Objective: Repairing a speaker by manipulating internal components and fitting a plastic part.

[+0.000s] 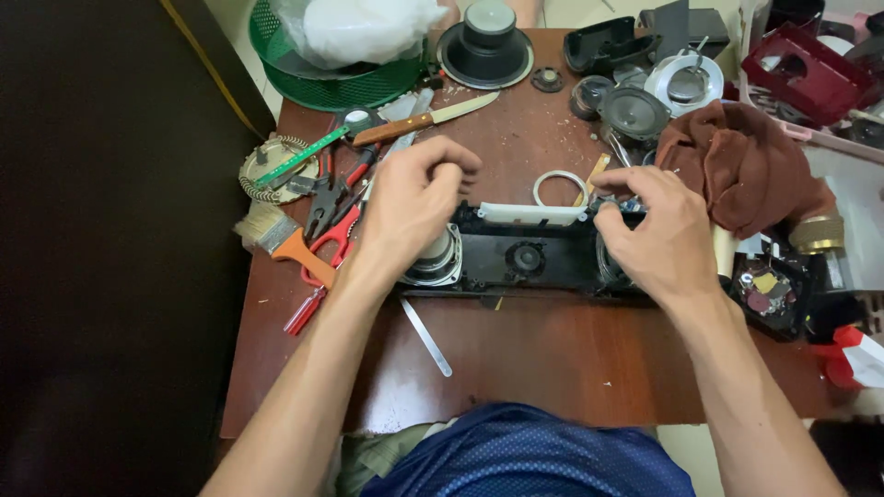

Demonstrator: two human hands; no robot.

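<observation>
A long black speaker housing [534, 262] lies across the middle of a reddish wooden table [543, 350]. It holds a small round driver [526, 258] at its centre and a larger silver-rimmed driver [440, 260] at its left end. A white strip [530, 214] lies along its far edge. My left hand [412, 200] rests over the left end, fingers curled near the white strip. My right hand [656, 230] grips the right end of the housing, covering the driver there.
Left of the housing lie a paintbrush [284, 241], red-handled pliers [333, 241], a knife [425, 118] and a green ruler [300, 158]. A green basket [343, 85], loose speakers [485, 44], a brown cloth [744, 166] and a red box [799, 72] crowd the back and right.
</observation>
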